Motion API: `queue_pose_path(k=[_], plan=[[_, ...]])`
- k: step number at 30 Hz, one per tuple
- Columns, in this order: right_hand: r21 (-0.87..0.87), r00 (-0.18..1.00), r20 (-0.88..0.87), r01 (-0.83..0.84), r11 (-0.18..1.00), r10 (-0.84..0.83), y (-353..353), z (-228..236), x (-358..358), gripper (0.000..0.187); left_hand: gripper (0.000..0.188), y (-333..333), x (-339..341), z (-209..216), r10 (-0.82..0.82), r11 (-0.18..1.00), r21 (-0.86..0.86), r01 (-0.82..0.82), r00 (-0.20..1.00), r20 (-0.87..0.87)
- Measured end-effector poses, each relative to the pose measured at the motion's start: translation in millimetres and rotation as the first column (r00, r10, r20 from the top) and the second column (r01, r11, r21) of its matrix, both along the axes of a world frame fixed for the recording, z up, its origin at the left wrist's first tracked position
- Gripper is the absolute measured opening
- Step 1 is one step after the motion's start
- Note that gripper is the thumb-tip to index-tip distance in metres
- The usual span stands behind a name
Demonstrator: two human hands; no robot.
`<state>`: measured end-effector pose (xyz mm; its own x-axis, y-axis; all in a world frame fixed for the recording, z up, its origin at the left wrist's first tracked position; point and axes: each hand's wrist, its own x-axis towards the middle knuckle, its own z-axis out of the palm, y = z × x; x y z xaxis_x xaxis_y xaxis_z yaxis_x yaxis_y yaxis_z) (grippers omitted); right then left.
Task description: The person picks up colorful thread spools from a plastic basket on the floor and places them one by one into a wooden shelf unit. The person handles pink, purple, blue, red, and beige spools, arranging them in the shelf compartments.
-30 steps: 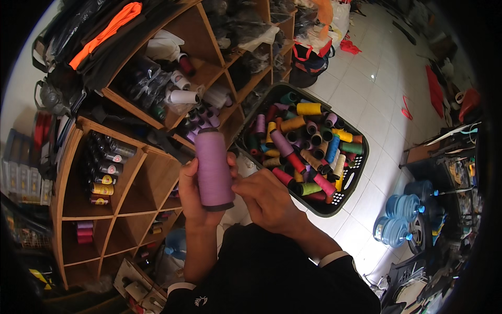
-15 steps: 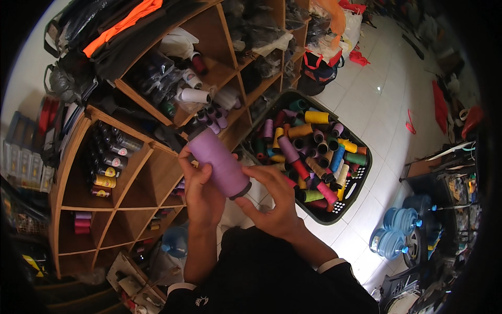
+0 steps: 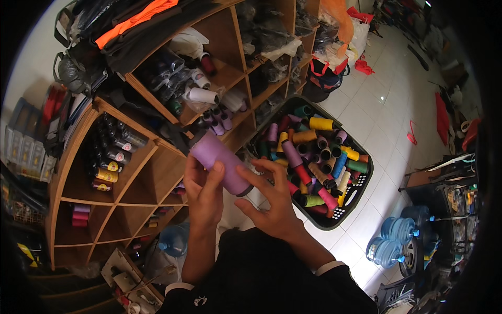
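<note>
A large purple thread spool (image 3: 220, 162) is held tilted in front of me, its dark upper end towards the shelves. Wrapped round its left side, my left hand (image 3: 204, 191) is closed on it, thumb along the thread. My right hand (image 3: 271, 196) is open beside the spool's lower right end, thumb and fingers spread. Its index fingertip overlaps the thread; whether it touches cannot be told. To the right, a dark plastic basket (image 3: 342, 215) on the floor is full of thread spools in many colours. Several small purple spools (image 3: 217, 125) stand in the shelf beyond.
A wooden cubby shelf (image 3: 149, 172) fills the left, with dark-topped spools (image 3: 112, 152), plastic-wrapped goods and white cones (image 3: 203, 96). Blue water jugs (image 3: 389, 251) lie on the tiled floor (image 3: 384, 141) at the right. Another jug (image 3: 174, 239) stands below the shelf. Bags (image 3: 327, 76) are heaped at the far end.
My right hand's fingers have spread and its thumb has come away from the spool's lower end. The left hand still holds the spool. The whole view has shifted slightly.
</note>
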<state>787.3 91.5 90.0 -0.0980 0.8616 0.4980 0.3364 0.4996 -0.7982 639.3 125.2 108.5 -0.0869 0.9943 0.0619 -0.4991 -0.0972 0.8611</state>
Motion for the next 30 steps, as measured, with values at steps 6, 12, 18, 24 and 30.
queue_pose_path(k=[6,12,18,24,30], plan=[[-0.082,0.977,-0.204,-0.086,0.993,0.067,-0.2,1.0,-4.0,0.060,0.055,-4.1,-15.5,-3.1,-0.173,0.984,0.060,0.170,0.984,0.042],[-0.120,0.880,-0.459,-0.195,0.974,0.120,-0.6,-5.8,-15.5,0.067,0.067,-2.1,-22.2,-4.3,-0.271,0.947,0.200,0.251,0.960,0.077],[0.153,0.990,-0.141,0.047,0.987,-0.025,-1.1,-6.0,-15.6,0.063,0.075,-9.6,-20.7,-11.0,-0.202,0.974,0.109,0.198,0.979,0.026],[-0.015,0.987,-0.148,0.057,0.998,-0.058,-3.4,-2.0,-12.6,0.065,0.072,-7.6,-21.3,-18.7,-0.154,0.988,0.002,0.154,0.987,0.042],[-0.054,0.938,-0.341,-0.087,0.995,0.063,6.1,8.2,1.5,0.059,0.062,0.5,-27.2,-20.4,-0.180,0.983,0.045,0.177,0.981,0.072]])
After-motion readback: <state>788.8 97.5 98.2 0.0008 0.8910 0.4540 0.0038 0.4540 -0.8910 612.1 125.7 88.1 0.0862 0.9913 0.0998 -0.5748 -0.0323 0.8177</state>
